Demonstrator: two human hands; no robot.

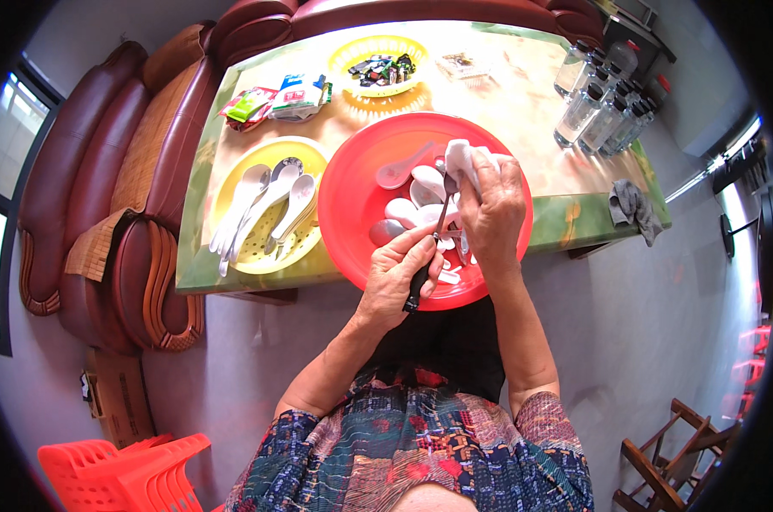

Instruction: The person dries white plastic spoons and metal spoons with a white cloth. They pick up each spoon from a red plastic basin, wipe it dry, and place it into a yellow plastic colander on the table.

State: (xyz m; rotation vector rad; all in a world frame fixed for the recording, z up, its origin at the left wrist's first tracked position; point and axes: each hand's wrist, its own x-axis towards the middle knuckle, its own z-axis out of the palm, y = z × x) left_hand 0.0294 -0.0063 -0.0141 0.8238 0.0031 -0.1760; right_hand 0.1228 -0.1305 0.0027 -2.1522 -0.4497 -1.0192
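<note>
The left hand [403, 269] is curled closely round a black-handled utensil [444, 212], over the near part of the red basin [348, 205], thumb and forefinger pinching it where the slim metal shank begins. The right hand [495, 205] has its fingers bent tight on a white cloth [465, 157], above the basin's right side; the cloth sits at the utensil's far end, which I cannot see clearly.

The step in hand appears to be wiping this utensil. A further stroke would call for a steady left grip and for the right hand to draw the cloth along the metal, clear of what lies below.

Both forearms come up from the near side of the basin, angled inward. The right hand reaches farther over it, its back turned up.

Inside the basin lie white spoons [401, 211]. To its left, a yellow basket [254, 253] holds more spoons; beyond the basin, a second yellow basket [344, 60] holds small dark packets [382, 70]. Capped bottles [584, 111] stand beyond it to the right, and a grey rag [634, 212] drapes the counter [566, 222] to its right.
</note>
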